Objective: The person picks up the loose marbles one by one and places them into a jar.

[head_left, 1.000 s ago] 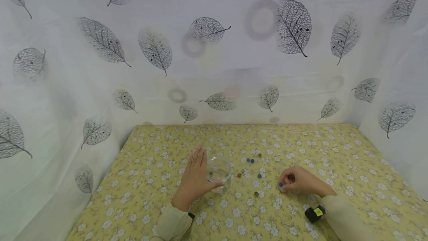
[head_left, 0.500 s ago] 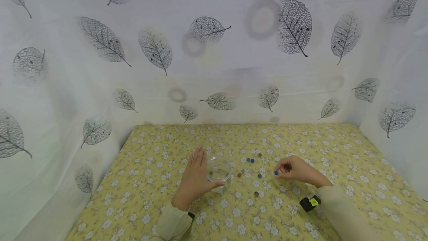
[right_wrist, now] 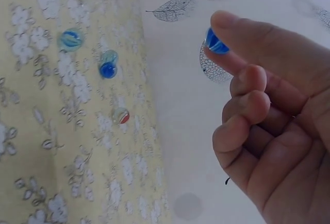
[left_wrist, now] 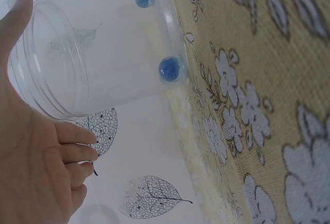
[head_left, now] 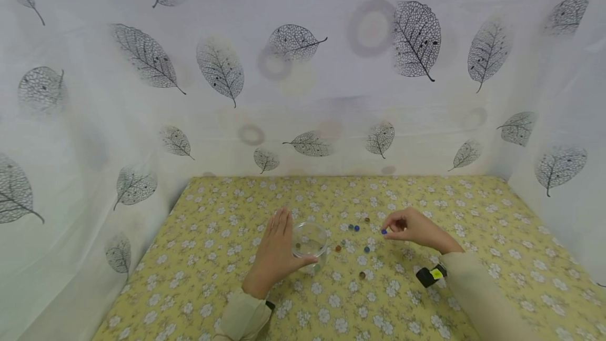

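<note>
In the head view a clear plastic jar (head_left: 310, 223) stands upright on the table. My left hand (head_left: 272, 257) stays beside its left side, fingers straight and thumb spread across the near side. The left wrist view shows that thumb by the jar's rim, with a blue marble (left_wrist: 171, 69) and a few others low inside the jar. To the right, my right hand (head_left: 416, 230) pinches a blue marble (right_wrist: 216, 42) between thumb and index finger, held above the tablecloth. Its other fingers are curled in toward the palm.
Several loose marbles lie between the jar and my right hand, among them an orange one (head_left: 338, 249), a blue one (head_left: 366, 250) and a brown one (head_left: 362, 275). The yellow floral tablecloth (head_left: 213, 278) ends at a white leaf-print curtain (head_left: 322, 93) behind and at both sides.
My right hand has moved up and leftward, farther from me and nearer the jar, carrying the blue marble. The left hand and the jar stay where they were.
</note>
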`<state>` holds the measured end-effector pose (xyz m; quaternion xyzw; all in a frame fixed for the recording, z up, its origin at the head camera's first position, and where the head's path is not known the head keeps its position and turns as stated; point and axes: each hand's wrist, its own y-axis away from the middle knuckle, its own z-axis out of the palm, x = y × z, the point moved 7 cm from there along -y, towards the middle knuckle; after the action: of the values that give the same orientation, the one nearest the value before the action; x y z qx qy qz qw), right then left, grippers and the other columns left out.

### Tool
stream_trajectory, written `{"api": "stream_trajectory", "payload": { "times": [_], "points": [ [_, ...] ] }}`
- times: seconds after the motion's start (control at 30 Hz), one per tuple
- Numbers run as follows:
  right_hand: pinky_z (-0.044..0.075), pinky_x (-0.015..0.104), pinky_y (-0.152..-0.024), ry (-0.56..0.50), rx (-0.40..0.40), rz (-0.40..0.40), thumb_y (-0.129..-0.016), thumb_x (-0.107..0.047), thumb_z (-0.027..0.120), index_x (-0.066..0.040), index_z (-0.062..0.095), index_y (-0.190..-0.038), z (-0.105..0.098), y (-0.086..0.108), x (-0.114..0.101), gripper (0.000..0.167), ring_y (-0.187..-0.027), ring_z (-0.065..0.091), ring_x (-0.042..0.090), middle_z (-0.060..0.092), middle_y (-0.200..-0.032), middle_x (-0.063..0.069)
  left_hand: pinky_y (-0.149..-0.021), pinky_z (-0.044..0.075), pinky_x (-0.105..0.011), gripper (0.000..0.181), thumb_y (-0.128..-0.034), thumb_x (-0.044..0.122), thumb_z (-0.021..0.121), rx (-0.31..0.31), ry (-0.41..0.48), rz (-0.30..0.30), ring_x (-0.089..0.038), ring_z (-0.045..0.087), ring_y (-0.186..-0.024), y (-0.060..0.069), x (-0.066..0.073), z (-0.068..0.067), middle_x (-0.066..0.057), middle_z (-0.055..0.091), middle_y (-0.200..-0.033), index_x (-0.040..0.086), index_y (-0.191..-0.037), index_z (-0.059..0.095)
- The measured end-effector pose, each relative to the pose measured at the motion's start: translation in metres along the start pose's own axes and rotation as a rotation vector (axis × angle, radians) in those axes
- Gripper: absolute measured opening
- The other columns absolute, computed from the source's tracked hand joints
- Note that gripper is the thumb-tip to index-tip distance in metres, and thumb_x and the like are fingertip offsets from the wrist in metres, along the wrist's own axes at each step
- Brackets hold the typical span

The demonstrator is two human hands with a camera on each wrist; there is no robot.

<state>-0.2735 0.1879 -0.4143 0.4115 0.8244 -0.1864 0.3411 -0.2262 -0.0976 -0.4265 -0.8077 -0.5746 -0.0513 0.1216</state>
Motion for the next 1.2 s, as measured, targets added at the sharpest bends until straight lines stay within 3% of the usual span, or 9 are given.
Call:
{"api": "stream_trajectory", "payload": {
  "times": [0.63, 0.87, 1.2],
  "points": [
    [0.04, 0.022, -0.053, 0.018, 0.039, -0.05, -0.087, -0.02, 0.068, -0.007, 0.072, -0.096, -0.007, -0.036, -0.034, 0.017, -0.052, 0.036, 0.001, 0.047, -0.063, -0.005, -0.12, 0.015, -0.049, 0.117, -0.0732, 0.075, 0.055, 0.001, 0.004, 0.0, -0.034, 0.011, -0.146, 0.0, 0.0, 0.0, -0.02, 0.007, -0.157, -0.005, -0.148, 0.015],
    [0.04, 0.024, -0.055, 0.005, 0.039, -0.014, -0.086, -0.026, 0.068, -0.011, 0.072, -0.099, -0.007, -0.046, -0.045, 0.02, -0.053, 0.037, 0.005, 0.047, -0.064, -0.003, -0.12, 0.014, -0.049, 0.118, -0.0728, 0.076, 0.055, -0.003, 0.009, -0.004, -0.034, 0.01, -0.146, 0.0, 0.0, 0.0, -0.02, 0.006, -0.157, -0.005, -0.149, 0.015],
    [0.04, 0.023, -0.054, -0.002, 0.03, -0.06, -0.088, -0.022, 0.067, -0.01, 0.072, -0.098, -0.006, -0.06, -0.061, 0.017, -0.051, 0.038, 0.004, 0.046, -0.061, -0.003, -0.12, 0.014, -0.048, 0.118, -0.0726, 0.076, 0.055, -0.002, 0.002, -0.004, -0.034, 0.01, -0.146, 0.0, -0.001, 0.001, -0.02, 0.006, -0.157, -0.005, -0.148, 0.015]
  ]
}}
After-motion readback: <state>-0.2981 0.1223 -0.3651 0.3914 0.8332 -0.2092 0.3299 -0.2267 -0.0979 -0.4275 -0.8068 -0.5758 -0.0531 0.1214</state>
